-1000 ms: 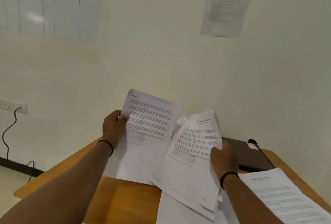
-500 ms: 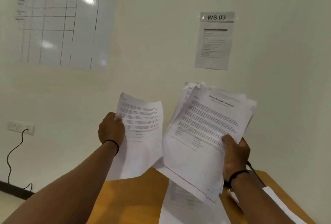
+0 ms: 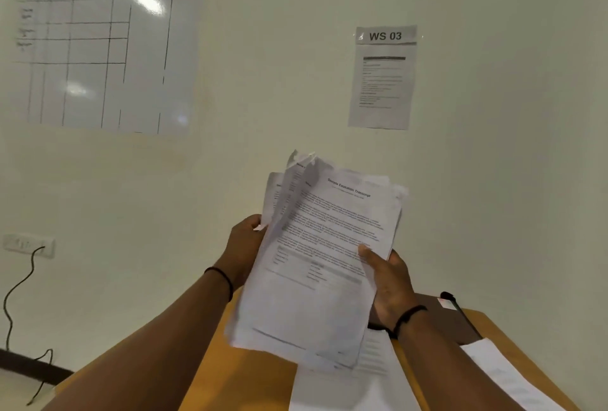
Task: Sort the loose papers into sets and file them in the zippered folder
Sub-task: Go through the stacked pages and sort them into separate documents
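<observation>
Since the earlier frame, the single sheet once held apart in the left hand (image 3: 245, 246) has been brought against the stack of papers (image 3: 324, 266), so one bundle is now held up above the wooden table (image 3: 250, 374). The left edge of the stack is pinched by the left hand, and the lower right side is gripped by the right hand (image 3: 390, 282), with the thumb pressed on the top page. That page is headed "Sample Education Transcript". The top corners are crumpled and uneven. More loose sheets (image 3: 348, 391) lie on the table below the stack. To the right of the stack, a dark brown folder (image 3: 441, 318) rests on the table. The sheet seems to have been matched to a set, so sorting looks only partly done.
</observation>
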A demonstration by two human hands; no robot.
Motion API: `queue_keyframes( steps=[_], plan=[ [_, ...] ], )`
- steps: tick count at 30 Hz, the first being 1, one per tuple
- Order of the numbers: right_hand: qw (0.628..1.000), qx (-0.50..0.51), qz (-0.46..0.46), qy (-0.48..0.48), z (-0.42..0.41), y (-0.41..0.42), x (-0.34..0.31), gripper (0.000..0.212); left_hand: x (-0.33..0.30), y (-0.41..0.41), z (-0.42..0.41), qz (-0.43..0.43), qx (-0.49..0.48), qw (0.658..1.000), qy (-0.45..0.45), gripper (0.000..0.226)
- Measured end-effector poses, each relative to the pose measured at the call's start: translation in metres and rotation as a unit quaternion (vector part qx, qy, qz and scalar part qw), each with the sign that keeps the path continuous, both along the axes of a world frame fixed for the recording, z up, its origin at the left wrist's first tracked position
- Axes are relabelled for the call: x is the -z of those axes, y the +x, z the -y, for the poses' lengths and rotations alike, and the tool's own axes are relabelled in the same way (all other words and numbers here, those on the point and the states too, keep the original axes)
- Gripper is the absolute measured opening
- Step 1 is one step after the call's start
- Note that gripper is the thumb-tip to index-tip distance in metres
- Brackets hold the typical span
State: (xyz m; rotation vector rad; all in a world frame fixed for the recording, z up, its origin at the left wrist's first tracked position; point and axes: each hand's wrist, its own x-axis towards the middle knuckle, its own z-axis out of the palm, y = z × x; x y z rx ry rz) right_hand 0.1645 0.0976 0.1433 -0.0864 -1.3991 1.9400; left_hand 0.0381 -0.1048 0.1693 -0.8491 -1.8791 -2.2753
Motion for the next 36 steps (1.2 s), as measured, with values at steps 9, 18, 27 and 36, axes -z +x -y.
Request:
queue_keyframes(
  steps=[9,18,27,36],
  plan=[
    [0.970,0.186,-0.026,0.153,0.044,-0.044,0.009,0.045,0.021,-0.026,0.025,-0.016,0.142,0.989,0.034,0.052],
    [0.977,0.022,0.127,0.168,0.067,-0.084,0.100,0.025,0.088,-0.053,0.057,0.030,0.062,0.997,-0.041,0.037],
    [0.936,0.080,0.216,0.265,0.082,-0.116,0.113,0.040,0.125,-0.092,0.078,0.041,-0.149,0.972,-0.177,0.039],
    [0.771,0.125,0.378,0.497,0.073,-0.121,0.149,0.009,0.158,-0.087,0.076,0.001,-0.309,0.723,-0.618,0.064]
  ],
)
